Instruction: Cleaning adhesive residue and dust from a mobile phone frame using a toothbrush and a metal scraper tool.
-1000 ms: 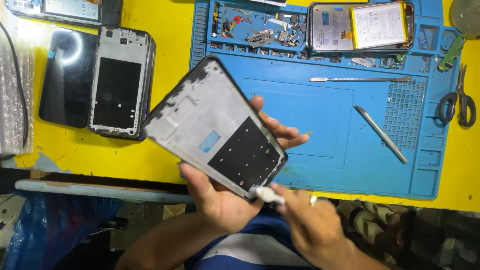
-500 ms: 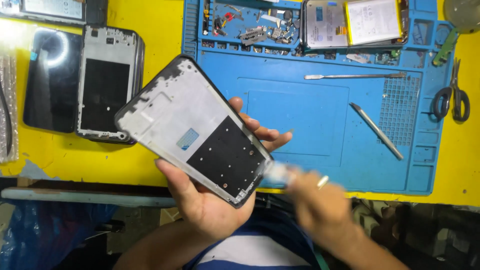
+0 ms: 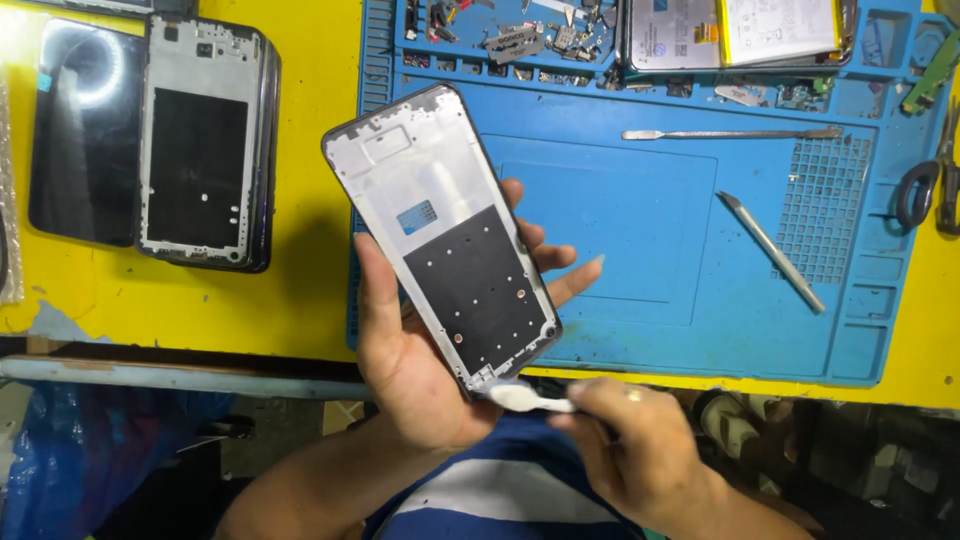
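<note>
From the head camera, the left hand point(image 3: 410, 360) clasps a phone middle frame point(image 3: 445, 245) from beneath, thumb on its left edge and fingers curled around the right, tilted above the near edge of the blue repair mat point(image 3: 640, 230). The right hand point(image 3: 630, 450) pinches a small white brush point(image 3: 525, 400), its tip touching the frame's bottom corner. On the yellow table point(image 3: 300, 290) to the left lies a second phone frame point(image 3: 205, 140); a metal spudger point(image 3: 770, 250) rests on the mat.

Yellow table point(image 3: 300, 290), blue mat point(image 3: 640, 210), phone frame point(image 3: 200, 140)

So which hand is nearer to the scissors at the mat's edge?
Right. The right hand is below the mat, nearer the scissors; the left hand holds the phone frame farther away.
</note>
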